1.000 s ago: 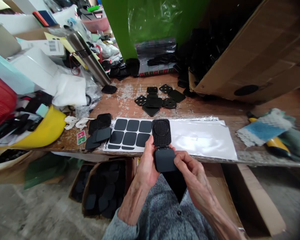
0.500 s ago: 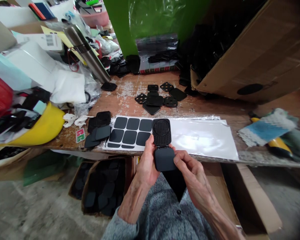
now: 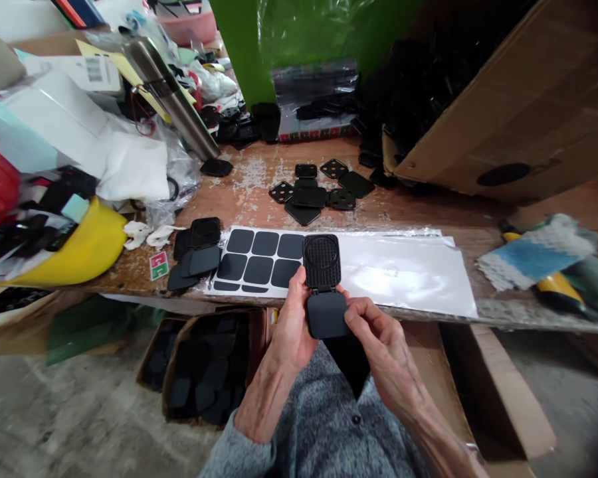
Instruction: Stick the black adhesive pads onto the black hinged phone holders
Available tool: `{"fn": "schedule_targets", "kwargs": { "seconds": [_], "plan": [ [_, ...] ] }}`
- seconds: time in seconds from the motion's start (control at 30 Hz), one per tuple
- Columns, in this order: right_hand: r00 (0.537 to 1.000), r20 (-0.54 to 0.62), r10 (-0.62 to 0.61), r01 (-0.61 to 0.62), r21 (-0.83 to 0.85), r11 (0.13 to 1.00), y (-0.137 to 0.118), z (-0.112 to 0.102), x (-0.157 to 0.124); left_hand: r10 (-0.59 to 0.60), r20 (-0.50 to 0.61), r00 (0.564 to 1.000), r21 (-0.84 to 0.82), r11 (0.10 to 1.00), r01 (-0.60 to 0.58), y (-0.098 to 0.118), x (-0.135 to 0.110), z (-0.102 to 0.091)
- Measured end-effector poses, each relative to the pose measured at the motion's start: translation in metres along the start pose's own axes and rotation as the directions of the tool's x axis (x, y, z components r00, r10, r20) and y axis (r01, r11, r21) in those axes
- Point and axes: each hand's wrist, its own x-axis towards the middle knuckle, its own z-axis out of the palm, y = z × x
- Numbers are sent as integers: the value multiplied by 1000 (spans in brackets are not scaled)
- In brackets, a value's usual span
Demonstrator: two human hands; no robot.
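My left hand [image 3: 295,325] is closed around a black hinged plastic case [image 3: 321,261], held unfolded in front of the bench edge. Its upper half shows a ribbed inside with a round ring. A smooth dark rounded-square pad [image 3: 326,316] lies over the lower half. The bent thumb and fingers of my right hand [image 3: 371,325] pinch this pad at its right edge; the fingertips are partly hidden. Just behind the case, a white sheet [image 3: 403,275] lies on the bench, with similar dark rounded-square pads [image 3: 258,270] in rows on its left part.
Several black cases [image 3: 199,259] are heaped left of the sheet, and more black plates [image 3: 309,197] lie behind it. A steel flask [image 3: 172,99] leans at the back left. A cardboard box [image 3: 518,113] stands back right; another box [image 3: 172,378] of dark pieces sits below the bench.
The camera view has shifted slightly. Both hands keep the same hold on the case and pad, with hardly any visible movement.
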Motion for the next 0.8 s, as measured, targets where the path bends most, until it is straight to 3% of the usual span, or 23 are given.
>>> {"fn": "schedule_targets", "kwargs": {
  "seconds": [0.2, 0.43, 0.8],
  "plan": [
    [998, -64, -10, 9, -14, 1000, -7, 6, 0, 3, -16, 1000, 8, 1000, -3, 0, -1, 1],
    [998, -51, -33, 33, -3, 999, -3, 6, 1, 9, -36, 999, 21, 1000, -9, 1, -2, 1],
    [966, -66, -250, 222, -287, 932, 6, 8, 0, 21, -10, 1000, -13, 1000, -21, 0, -5, -2]
  ]
}}
